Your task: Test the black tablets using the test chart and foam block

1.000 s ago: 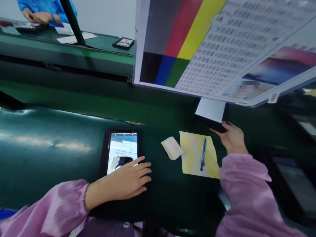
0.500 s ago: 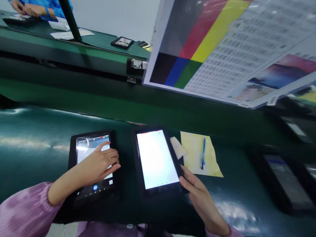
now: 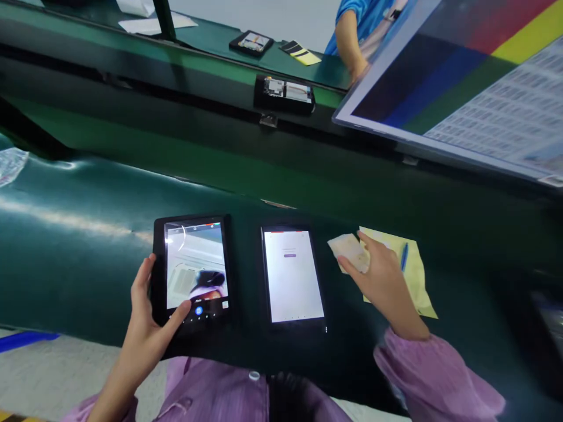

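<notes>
My left hand (image 3: 152,319) grips the lower left corner of a black tablet (image 3: 193,264), thumb at the bottom of its lit screen, which displays a camera picture. To its right a second tablet (image 3: 294,278) lies on the bench with a mostly white screen and a small purple button. My right hand (image 3: 382,272) pinches a small pale, folded square (image 3: 349,249) of cloth or paper between thumb and fingers. Partly under that hand lies a yellow sheet (image 3: 420,281) with a blue pen (image 3: 404,256) on it.
A printed colour-bar sheet (image 3: 475,88) in a clear holder overhangs the upper right. Opened devices (image 3: 285,94) sit on the ledge and the far bench. A co-worker's arm (image 3: 349,41) in blue appears behind. Another dark device (image 3: 541,316) lies blurred at the right edge.
My left hand has moved from over the left tablet's screen to its lower left edge. My right hand let go of the right tablet and took the pale square. The view shifted.
</notes>
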A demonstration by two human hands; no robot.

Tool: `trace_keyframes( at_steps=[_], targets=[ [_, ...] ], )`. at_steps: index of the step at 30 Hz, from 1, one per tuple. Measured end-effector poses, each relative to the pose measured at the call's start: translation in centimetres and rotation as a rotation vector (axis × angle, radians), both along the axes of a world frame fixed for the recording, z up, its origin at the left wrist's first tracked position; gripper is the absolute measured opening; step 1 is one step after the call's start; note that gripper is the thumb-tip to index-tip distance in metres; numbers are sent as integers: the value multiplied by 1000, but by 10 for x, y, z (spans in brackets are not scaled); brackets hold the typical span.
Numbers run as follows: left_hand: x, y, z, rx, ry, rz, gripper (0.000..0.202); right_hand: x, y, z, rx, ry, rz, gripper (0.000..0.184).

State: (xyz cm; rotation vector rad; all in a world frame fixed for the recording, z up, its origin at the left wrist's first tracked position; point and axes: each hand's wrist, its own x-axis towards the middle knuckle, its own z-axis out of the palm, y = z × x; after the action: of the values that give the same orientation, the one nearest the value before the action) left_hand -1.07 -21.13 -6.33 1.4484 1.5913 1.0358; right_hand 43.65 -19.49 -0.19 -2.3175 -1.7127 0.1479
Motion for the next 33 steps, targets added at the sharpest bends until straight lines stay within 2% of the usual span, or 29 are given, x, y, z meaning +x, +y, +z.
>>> trace_keyframes(
  at_steps=[2,4,7,10,17,20,25,33],
  targets=[
    [2,-3,0,23,28,-31,106,-9,15,2,26,11,25,68],
    [2,-3,1,17,50,-72,109,-30,23,12,85,70,76,64],
    [-1,-1,2,4,86,-104,113,-73,31,33,130,287,280,64],
    [-1,0,3,-2,113,-119,114,-113,46,43,170,419,491,52],
    [5,-1,7,13,154,-121,109,-168,121,28,192,581,694,46],
    [6,0,10,1,145,-119,106,-185,143,24,161,616,782,47],
    [7,2,12,-1,167,-130,105,-199,153,20,137,640,815,50],
    [5,3,13,7,181,-145,110,-205,151,23,144,585,748,46]
  ],
)
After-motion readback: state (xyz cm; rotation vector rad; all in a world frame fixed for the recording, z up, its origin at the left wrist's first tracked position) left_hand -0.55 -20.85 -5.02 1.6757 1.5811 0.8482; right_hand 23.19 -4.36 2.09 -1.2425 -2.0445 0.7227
